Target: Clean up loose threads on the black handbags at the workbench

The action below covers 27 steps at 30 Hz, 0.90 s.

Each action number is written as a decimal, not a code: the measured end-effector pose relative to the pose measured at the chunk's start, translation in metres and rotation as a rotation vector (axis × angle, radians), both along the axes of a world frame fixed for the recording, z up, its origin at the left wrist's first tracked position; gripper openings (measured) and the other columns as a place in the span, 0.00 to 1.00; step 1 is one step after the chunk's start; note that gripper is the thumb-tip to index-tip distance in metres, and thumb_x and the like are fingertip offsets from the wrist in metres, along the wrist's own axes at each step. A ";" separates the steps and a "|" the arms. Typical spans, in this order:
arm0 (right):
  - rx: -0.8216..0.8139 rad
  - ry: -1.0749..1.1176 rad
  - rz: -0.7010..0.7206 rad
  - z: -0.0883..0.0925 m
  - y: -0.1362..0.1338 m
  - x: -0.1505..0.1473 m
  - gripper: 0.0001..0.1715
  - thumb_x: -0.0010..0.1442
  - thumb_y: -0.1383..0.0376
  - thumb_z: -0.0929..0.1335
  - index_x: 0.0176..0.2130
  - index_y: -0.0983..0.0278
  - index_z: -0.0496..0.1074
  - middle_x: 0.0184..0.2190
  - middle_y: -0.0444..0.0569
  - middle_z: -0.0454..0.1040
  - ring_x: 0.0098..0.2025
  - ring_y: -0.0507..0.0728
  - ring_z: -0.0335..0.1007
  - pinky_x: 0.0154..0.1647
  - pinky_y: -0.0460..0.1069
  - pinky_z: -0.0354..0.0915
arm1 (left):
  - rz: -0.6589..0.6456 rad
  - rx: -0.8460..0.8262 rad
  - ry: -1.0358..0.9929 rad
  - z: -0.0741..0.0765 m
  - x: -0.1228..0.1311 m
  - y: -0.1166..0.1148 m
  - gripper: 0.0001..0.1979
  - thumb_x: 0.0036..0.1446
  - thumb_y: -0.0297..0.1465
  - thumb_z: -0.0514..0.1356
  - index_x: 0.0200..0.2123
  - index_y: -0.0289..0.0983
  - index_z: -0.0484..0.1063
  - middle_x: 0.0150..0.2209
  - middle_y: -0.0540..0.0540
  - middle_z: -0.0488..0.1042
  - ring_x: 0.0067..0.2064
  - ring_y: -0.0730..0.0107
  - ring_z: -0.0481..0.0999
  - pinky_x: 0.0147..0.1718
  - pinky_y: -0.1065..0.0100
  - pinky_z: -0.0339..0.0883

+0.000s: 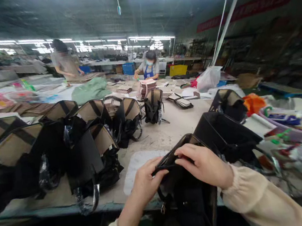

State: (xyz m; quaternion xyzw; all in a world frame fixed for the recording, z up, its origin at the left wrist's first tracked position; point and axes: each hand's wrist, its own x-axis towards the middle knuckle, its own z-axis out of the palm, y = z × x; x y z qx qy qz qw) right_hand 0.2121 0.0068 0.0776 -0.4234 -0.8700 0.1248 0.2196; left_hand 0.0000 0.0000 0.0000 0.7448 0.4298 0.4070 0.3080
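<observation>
A black handbag (pixel 189 193) stands at the near edge of the worktable (pixel 169 125), its mouth facing up. My left hand (pixel 146 181) pinches the left side of the bag's rim, thumb on top. My right hand (pixel 204 163) lies over the rim from the right, fingers curled onto its edge. Both arms wear cream sleeves. The bag's lower body hangs below the table edge between my arms.
Several black and tan bags (pixel 92 136) crowd the table's left half. Another black bag (pixel 227 137) sits just right of mine. A white mat (pixel 137 163) lies under my hands. Baskets of small items (pixel 289 119) stand at right. Two people (pixel 148 66) work at the far end.
</observation>
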 end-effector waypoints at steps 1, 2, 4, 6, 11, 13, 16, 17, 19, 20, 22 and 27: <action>0.011 -0.013 0.062 0.000 0.000 -0.002 0.12 0.61 0.65 0.63 0.46 0.61 0.68 0.41 0.49 0.71 0.42 0.53 0.68 0.43 0.49 0.66 | 0.006 0.007 -0.002 -0.001 0.000 0.000 0.16 0.54 0.32 0.59 0.48 0.44 0.71 0.49 0.49 0.73 0.52 0.66 0.70 0.53 0.63 0.63; 0.021 -0.026 0.115 0.000 -0.001 -0.004 0.15 0.60 0.65 0.63 0.49 0.61 0.67 0.42 0.49 0.71 0.42 0.54 0.68 0.44 0.49 0.66 | 0.011 0.013 -0.003 -0.001 0.001 0.000 0.16 0.54 0.32 0.59 0.48 0.43 0.71 0.49 0.48 0.73 0.52 0.65 0.70 0.53 0.62 0.63; 0.040 -0.047 0.199 -0.001 0.000 -0.008 0.19 0.60 0.65 0.64 0.52 0.59 0.65 0.43 0.49 0.70 0.43 0.53 0.68 0.44 0.48 0.66 | 0.014 0.026 -0.007 -0.002 0.002 0.000 0.17 0.54 0.31 0.59 0.48 0.43 0.70 0.49 0.47 0.73 0.51 0.64 0.70 0.53 0.62 0.64; 0.059 -0.068 0.251 -0.005 0.001 -0.012 0.20 0.61 0.65 0.63 0.53 0.58 0.66 0.42 0.48 0.71 0.43 0.52 0.68 0.43 0.47 0.66 | 0.009 0.039 -0.012 -0.002 0.003 0.000 0.17 0.54 0.31 0.59 0.49 0.43 0.70 0.50 0.46 0.72 0.51 0.63 0.70 0.52 0.61 0.64; 0.086 -0.058 0.265 -0.011 0.004 -0.016 0.15 0.63 0.66 0.61 0.48 0.59 0.70 0.41 0.48 0.73 0.43 0.51 0.68 0.44 0.46 0.65 | 0.012 0.047 -0.025 0.000 0.004 -0.002 0.16 0.54 0.32 0.59 0.48 0.43 0.71 0.49 0.47 0.73 0.51 0.65 0.71 0.52 0.63 0.65; 0.088 -0.057 0.251 -0.012 0.004 -0.015 0.14 0.63 0.67 0.61 0.46 0.60 0.71 0.41 0.48 0.73 0.43 0.51 0.69 0.43 0.46 0.65 | 0.011 0.048 -0.022 -0.001 0.005 -0.002 0.16 0.54 0.32 0.59 0.47 0.43 0.71 0.49 0.47 0.73 0.51 0.64 0.71 0.52 0.62 0.65; 0.060 -0.083 0.201 -0.014 0.003 -0.014 0.13 0.62 0.66 0.61 0.41 0.61 0.73 0.37 0.47 0.73 0.39 0.51 0.69 0.40 0.45 0.65 | 0.002 0.055 -0.014 -0.002 0.004 -0.002 0.16 0.54 0.31 0.59 0.47 0.42 0.71 0.49 0.46 0.73 0.51 0.64 0.71 0.52 0.61 0.65; 0.046 -0.093 0.186 -0.015 0.003 -0.013 0.13 0.62 0.66 0.61 0.40 0.61 0.74 0.36 0.47 0.73 0.38 0.51 0.69 0.40 0.45 0.64 | 0.001 0.056 -0.011 -0.003 0.004 -0.002 0.16 0.54 0.31 0.59 0.48 0.42 0.71 0.49 0.46 0.73 0.51 0.63 0.71 0.53 0.61 0.65; 0.027 -0.102 0.166 -0.016 0.002 -0.012 0.12 0.61 0.67 0.62 0.38 0.61 0.74 0.37 0.46 0.73 0.38 0.51 0.69 0.40 0.44 0.64 | 0.001 0.051 -0.002 -0.004 0.004 -0.001 0.17 0.54 0.30 0.59 0.48 0.42 0.71 0.49 0.46 0.73 0.51 0.63 0.70 0.53 0.61 0.65; 0.021 -0.102 0.156 -0.015 0.002 -0.012 0.11 0.60 0.67 0.62 0.38 0.61 0.73 0.37 0.46 0.72 0.38 0.50 0.68 0.40 0.44 0.64 | 0.003 0.047 0.003 -0.004 0.003 -0.001 0.17 0.54 0.30 0.59 0.48 0.42 0.71 0.49 0.46 0.72 0.52 0.63 0.70 0.53 0.61 0.64; 0.011 -0.100 0.131 -0.013 0.001 -0.011 0.08 0.59 0.67 0.63 0.37 0.62 0.72 0.37 0.46 0.72 0.37 0.50 0.68 0.38 0.45 0.63 | 0.007 0.038 0.007 -0.004 0.003 -0.001 0.17 0.54 0.31 0.59 0.49 0.43 0.70 0.50 0.46 0.72 0.52 0.63 0.70 0.53 0.61 0.64; 0.004 -0.119 0.156 -0.006 -0.002 -0.012 0.13 0.57 0.66 0.66 0.44 0.60 0.68 0.39 0.46 0.70 0.39 0.52 0.67 0.40 0.46 0.63 | -0.001 0.037 -0.002 -0.003 0.004 -0.002 0.17 0.55 0.31 0.58 0.49 0.43 0.70 0.50 0.46 0.72 0.52 0.63 0.70 0.53 0.60 0.64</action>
